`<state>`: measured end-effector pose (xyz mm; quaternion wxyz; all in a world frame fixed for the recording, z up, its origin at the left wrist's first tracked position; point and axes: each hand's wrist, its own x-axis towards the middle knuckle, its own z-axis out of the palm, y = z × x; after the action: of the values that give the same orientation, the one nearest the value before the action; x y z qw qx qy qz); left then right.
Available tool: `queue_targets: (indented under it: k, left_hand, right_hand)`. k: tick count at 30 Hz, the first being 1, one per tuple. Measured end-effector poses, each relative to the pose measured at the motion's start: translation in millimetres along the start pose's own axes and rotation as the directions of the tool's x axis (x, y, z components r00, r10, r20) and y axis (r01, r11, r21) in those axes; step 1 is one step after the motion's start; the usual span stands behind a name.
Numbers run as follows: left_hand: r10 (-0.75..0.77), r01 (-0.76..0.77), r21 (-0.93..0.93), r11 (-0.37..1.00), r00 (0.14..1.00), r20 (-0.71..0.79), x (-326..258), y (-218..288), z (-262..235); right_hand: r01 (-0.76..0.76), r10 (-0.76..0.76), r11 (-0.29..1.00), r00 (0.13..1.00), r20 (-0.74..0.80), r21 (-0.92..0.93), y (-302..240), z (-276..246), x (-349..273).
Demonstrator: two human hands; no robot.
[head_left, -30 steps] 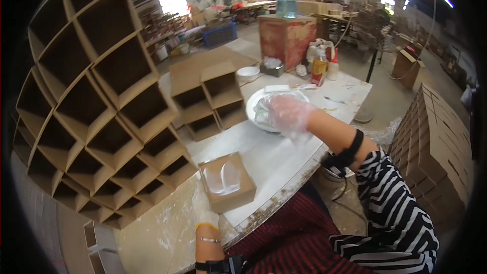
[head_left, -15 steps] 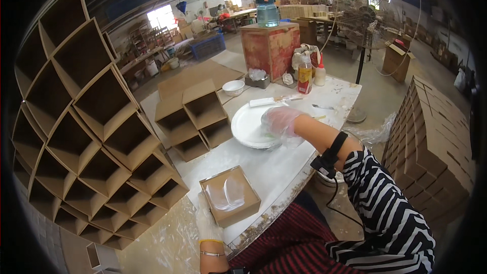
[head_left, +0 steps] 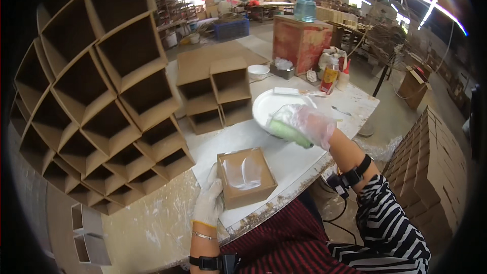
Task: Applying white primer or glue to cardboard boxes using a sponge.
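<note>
My right hand [head_left: 310,123], in a clear plastic glove, is closed around an oblong pale green sponge [head_left: 288,132]. It hangs over the near edge of a round white dish [head_left: 263,107] that holds a thick white substance. My left hand [head_left: 208,199], in a white knit glove, rests along the left side of a brown cardboard box [head_left: 251,197], its fingers stretched out against the wall. Glossy white smears mark the box's top face. A flat white-headed brush [head_left: 287,91] lies across the dish's far rim.
Joined brown box cubbies [head_left: 231,89] stand behind on the white-topped table [head_left: 299,165]. A tall curved cubby lattice [head_left: 96,96] rises at left. A white bowl [head_left: 258,72], a red-labelled bottle [head_left: 329,77] and a red crate [head_left: 299,45] are farther back. Stacked cardboard [head_left: 428,167] stands right.
My right hand has lifted from the white substance and drawn nearer, bringing the green sponge into sight. My left hand stays beside the box. The view has shifted left.
</note>
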<state>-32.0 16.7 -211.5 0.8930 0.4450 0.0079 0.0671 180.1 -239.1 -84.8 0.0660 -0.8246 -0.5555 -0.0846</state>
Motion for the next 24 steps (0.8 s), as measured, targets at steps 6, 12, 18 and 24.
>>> queue_targets:
  k: [6,12,18,24]
  left_hand:
    - [-0.027,0.027,-0.08,0.996,1.0,-0.005,2.2,-0.5,0.9]
    - [-0.008,0.01,-0.061,0.998,1.0,0.021,-0.6,1.1,2.5]
    - [-0.049,0.05,-0.098,0.994,0.999,0.015,-1.1,2.0,1.5]
    - [-0.03,0.031,-0.1,0.995,0.999,0.012,-3.5,-2.3,-1.2]
  right_hand:
    - [0.223,-0.222,0.974,0.975,0.034,-0.033,-64.6,22.4,33.4]
    - [0.249,-0.265,0.945,0.963,0.049,0.211,-116.0,-1.4,36.0]
    - [0.24,-0.192,0.967,0.903,0.385,-0.081,-106.3,-35.6,21.1]
    - [0.295,-0.301,0.95,0.952,-0.058,-0.1,-115.9,6.8,47.1]
